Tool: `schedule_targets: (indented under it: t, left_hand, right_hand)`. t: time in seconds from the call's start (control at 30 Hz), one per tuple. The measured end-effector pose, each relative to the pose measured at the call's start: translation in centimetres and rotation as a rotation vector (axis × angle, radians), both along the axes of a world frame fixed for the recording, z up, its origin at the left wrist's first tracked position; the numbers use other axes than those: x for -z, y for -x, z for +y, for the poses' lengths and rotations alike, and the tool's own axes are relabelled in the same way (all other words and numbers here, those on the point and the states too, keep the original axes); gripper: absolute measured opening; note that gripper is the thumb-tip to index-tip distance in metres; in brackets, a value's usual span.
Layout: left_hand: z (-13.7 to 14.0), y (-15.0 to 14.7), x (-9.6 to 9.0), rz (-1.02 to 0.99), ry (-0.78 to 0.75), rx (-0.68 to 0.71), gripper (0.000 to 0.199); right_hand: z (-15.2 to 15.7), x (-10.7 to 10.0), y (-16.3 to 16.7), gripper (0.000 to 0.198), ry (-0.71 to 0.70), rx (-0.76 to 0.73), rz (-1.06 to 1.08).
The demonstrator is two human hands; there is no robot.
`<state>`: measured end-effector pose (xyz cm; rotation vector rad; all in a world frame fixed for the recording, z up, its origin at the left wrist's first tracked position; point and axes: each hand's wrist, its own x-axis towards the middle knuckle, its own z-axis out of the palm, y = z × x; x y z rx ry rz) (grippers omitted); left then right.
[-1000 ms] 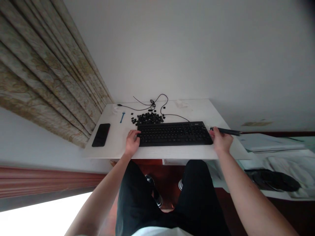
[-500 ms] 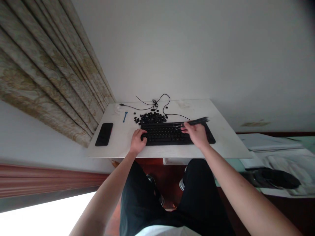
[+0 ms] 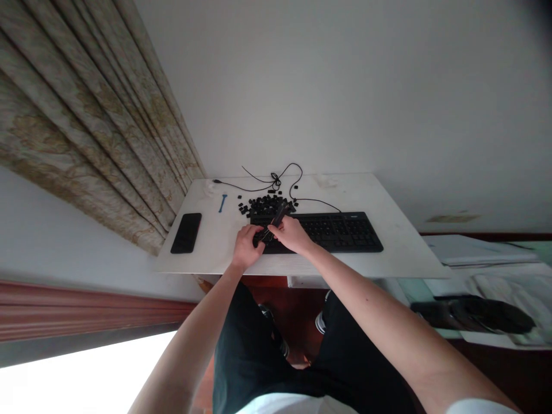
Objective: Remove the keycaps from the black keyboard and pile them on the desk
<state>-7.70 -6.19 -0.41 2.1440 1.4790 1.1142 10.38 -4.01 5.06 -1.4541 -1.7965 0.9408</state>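
Note:
The black keyboard (image 3: pixel 345 233) lies along the front of the white table, its keys showing on the right part. My left hand (image 3: pixel 248 248) is closed around its left end, thumb and fingers curled at the keys. Between the fingers of my right hand (image 3: pixel 293 233) is a black-handled wire keycap puller (image 3: pixel 280 214). Its thin wire end points down at the left keys, close to my left fingertips, and the handle tilts up to the right. Whether the wires grip a key is too small to tell. Loose black keycaps (image 3: pixel 264 204) lie heaped just behind the keyboard.
A black phone (image 3: pixel 186 233) lies at the table's left. Behind it is a small blue tool (image 3: pixel 222 203). The keyboard's cable (image 3: pixel 276 181) lies tangled at the back near the wall. A patterned curtain (image 3: pixel 142 115) hangs beside the table on the left.
My right hand has moved left along the keyboard with the keycap puller, from the right part to beside my left hand. The puller now stands more steeply. My left hand stays at the keyboard's left end.

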Motion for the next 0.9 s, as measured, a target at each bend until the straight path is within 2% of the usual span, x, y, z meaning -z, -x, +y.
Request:
schedule_targets:
  t: [0.33, 0.57, 0.67, 0.9]
  left_hand:
    - [0.1, -0.1, 0.1, 0.073, 0.019, -0.007, 0.03]
    - [0.1, -0.1, 0.3, 0.098, 0.009, -0.011, 0.021]
    - [0.2, -0.1, 0.5, 0.113, 0.001, 0.011, 0.018]
    - [0.3, -0.2, 0.9, 0.089, -0.005, 0.062, 0.013]
  right_hand:
    - [-0.5, -0.4, 0.5, 0.013, -0.024, 0.003, -0.095]
    - [-0.9, 0.0, 1.3, 0.004, -0.103, 0.01, -0.173]
    - [-1.0, 0.1, 1.5, 0.008, -0.103, -0.005, -0.204]
    - [-0.6, 0.2, 1.1, 0.008, -0.102, -0.056, -0.105]
